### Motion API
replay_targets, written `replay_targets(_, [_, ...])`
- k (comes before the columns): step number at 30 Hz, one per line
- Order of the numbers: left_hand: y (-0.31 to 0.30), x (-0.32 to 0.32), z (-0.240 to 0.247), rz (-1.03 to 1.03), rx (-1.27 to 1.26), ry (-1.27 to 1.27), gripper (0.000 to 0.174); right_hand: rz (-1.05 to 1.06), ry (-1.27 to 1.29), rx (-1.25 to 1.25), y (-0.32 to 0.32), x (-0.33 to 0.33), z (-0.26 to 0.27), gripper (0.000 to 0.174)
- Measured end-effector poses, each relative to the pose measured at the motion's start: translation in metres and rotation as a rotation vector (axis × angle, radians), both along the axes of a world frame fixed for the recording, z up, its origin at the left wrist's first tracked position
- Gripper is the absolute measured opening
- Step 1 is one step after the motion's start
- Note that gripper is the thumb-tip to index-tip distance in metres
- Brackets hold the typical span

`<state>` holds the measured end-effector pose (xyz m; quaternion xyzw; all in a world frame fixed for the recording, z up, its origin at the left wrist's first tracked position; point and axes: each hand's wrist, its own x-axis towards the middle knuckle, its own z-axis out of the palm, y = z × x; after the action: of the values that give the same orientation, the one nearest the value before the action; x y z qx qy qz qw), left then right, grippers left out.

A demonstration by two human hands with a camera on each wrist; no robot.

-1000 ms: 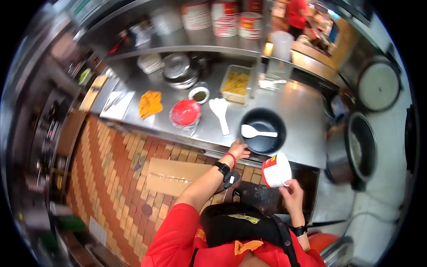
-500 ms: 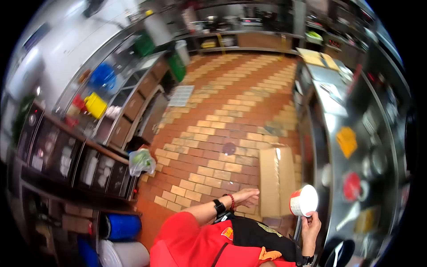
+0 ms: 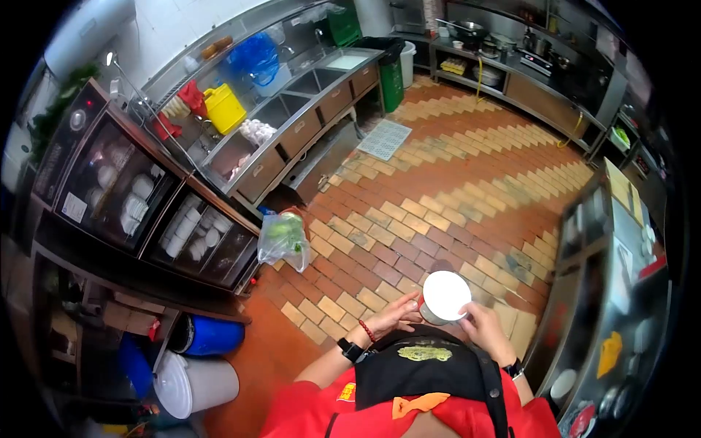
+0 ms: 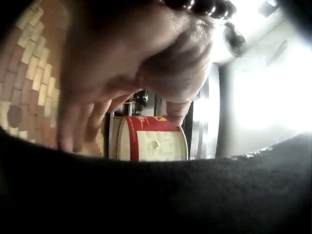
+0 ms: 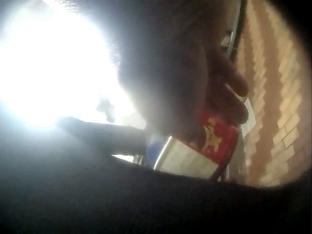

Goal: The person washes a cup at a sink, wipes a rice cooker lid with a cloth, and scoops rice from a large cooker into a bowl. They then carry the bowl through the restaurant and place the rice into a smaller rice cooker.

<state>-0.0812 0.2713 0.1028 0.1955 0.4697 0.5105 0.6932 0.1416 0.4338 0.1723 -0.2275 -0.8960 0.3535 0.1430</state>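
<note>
Currently, 1 red-and-white tub (image 3: 446, 295) is held above the tiled floor (image 3: 409, 241), its rim pinched by the fingers of the right hand (image 3: 487, 331); the left hand (image 3: 393, 318) is placed beside it, fingers loosely extended.

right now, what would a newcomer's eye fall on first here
A round white tub with a red band likely stands out first, held in the right hand by the black apron, the left hand at its other side. Next come the bright yellow container and crumpled blue plastic bag along the steel sink counter, upper left in the head view.
</note>
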Motion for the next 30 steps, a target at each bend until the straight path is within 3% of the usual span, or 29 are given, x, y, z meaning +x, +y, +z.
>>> replay_targets(4, [0.025, -0.070, -0.002, 0.113, 0.066, -0.153, 0.071, 0.223, -0.071, 0.078, 0.047, -0.090, 0.000, 0.021])
replay_targets(9, [0.083, -0.175, -0.025, 0.206, 0.120, -0.263, 0.067, 0.324, 0.019, 0.045, 0.119, -0.215, -0.025, 0.017])
replay_targets(11, [0.115, -0.224, -0.028, 0.260, 0.088, -0.238, 0.066, 0.375, 0.063, 0.139, 0.157, -0.274, -0.026, 0.017])
replay_targets(16, [0.187, -0.340, -0.004, 0.441, 0.057, -0.240, 0.058, 0.460, 0.061, 0.142, 0.239, -0.416, -0.014, 0.017])
replay_targets(20, [0.217, -0.418, 0.005, 0.649, 0.193, -0.290, 0.055, 0.624, 0.148, 0.157, 0.284, -0.529, 0.012, 0.017])
replay_targets(22, [0.226, -0.454, 0.005, 0.709, 0.206, -0.287, 0.054, 0.735, 0.140, 0.204, 0.302, -0.582, 0.015, 0.021])
replay_targets(23, [0.230, -0.475, 0.004, 0.782, 0.209, -0.310, 0.054, 0.763, 0.095, 0.157, 0.311, -0.611, 0.013, 0.033])
replay_targets(26, [0.238, -0.549, -0.014, 0.918, 0.196, -0.335, 0.055, 0.771, 0.069, 0.050, 0.334, -0.702, 0.021, 0.047])
replay_targets(27, [0.240, -0.575, -0.019, 0.958, 0.185, -0.313, 0.056, 0.777, 0.024, 0.108, 0.347, -0.732, 0.021, 0.055])
replay_targets(30, [0.256, -0.662, -0.024, 1.021, 0.176, -0.263, 0.054, 0.755, -0.009, 0.193, 0.393, -0.827, 0.020, 0.052])
